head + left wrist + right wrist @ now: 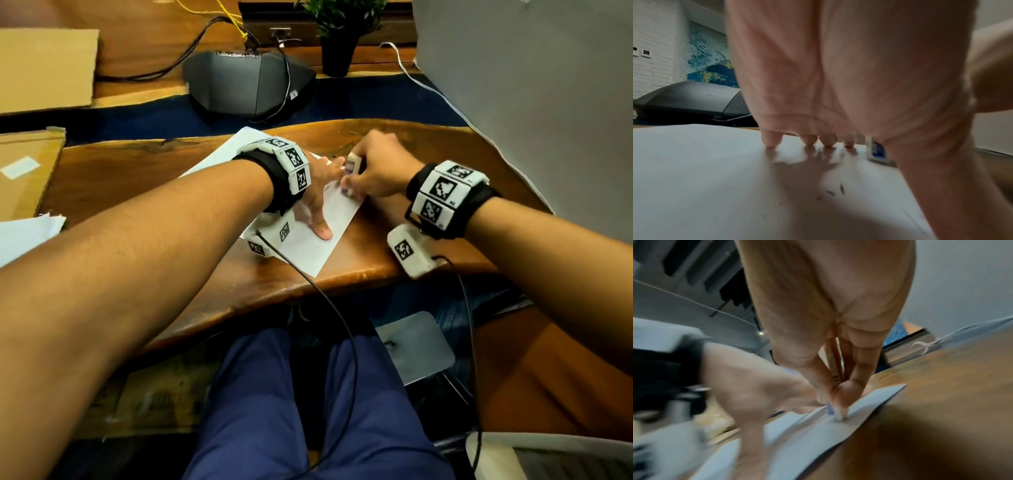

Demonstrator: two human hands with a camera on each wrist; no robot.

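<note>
A white sheet of paper (318, 246) lies on the wooden table (137, 178). My left hand (318, 192) presses it flat, fingers spread, and the fingertips (770, 139) touch the paper (705, 170). My right hand (373, 168) pinches a white eraser with a blue sleeve (351, 174) and holds its end down on the sheet beside the left fingers. The right wrist view shows the eraser (835, 413) on the paper (818, 434), and what looks like a wooden pencil (834, 366) tucked between the same fingers. Dark crumbs (838, 191) lie on the sheet.
A black conference phone (246, 82) with cables sits behind the paper, with a potted plant (339, 37) beyond it. Cardboard pieces (24, 171) and loose white sheets (27, 233) lie at the left. A grey panel (531, 102) stands at the right. The table's front edge runs just below the paper.
</note>
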